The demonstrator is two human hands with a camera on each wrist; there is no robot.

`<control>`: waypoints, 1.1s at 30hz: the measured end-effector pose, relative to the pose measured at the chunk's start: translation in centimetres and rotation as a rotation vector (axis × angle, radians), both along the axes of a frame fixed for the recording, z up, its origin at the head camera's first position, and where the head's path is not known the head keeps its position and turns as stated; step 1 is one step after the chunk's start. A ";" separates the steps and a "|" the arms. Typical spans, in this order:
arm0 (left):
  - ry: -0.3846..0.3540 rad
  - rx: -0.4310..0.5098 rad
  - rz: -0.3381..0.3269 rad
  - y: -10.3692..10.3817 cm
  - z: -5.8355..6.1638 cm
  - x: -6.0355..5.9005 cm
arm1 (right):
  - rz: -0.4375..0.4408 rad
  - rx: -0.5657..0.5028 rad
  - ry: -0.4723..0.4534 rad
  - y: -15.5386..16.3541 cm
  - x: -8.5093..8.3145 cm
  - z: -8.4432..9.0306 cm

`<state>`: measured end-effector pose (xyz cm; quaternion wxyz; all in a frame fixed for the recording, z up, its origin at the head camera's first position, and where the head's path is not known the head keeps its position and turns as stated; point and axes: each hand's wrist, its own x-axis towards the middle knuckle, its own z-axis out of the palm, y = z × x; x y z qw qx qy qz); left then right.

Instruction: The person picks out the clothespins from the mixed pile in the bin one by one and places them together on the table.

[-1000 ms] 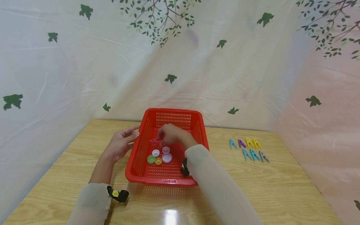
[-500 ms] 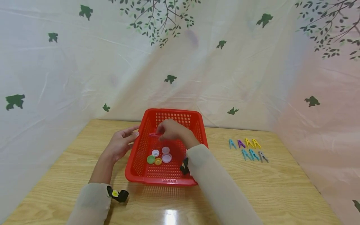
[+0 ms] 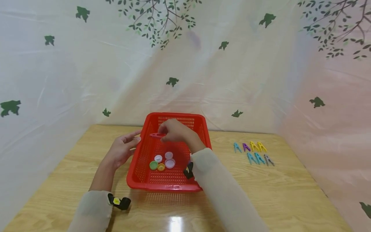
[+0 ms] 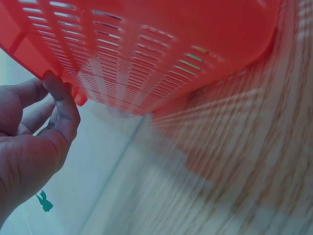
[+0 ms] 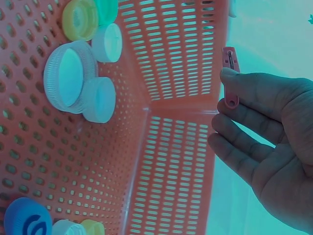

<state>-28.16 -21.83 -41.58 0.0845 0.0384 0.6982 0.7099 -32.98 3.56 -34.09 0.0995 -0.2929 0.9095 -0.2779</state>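
Bright, even overhead light. White glare spot on the glossy table (image 3: 176, 222) near the front edge, soft shadows under the red basket (image 3: 171, 187). Head view bends at edges. Left wrist view motion-blurred; right wrist view sharp, teal-tinted.

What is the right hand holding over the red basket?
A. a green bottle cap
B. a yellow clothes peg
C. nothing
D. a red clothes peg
D: the right hand pinches a red clothes peg above the red basket, while the bottle caps lie on its floor.

Red slotted basket (image 3: 174, 185); green, orange, white caps (image 3: 161, 162).
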 end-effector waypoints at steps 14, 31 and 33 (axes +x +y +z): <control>-0.006 -0.003 0.007 -0.2 0.0 0.1 | -0.032 -0.035 0.063 0.1 0.7 1.8; 0.008 0.024 0.002 0.0 -0.2 0.0 | -0.099 -0.001 0.116 2.7 0.5 4.6; 0.011 0.032 -0.001 0.0 -0.3 0.0 | -0.112 0.017 0.129 3.1 0.4 4.8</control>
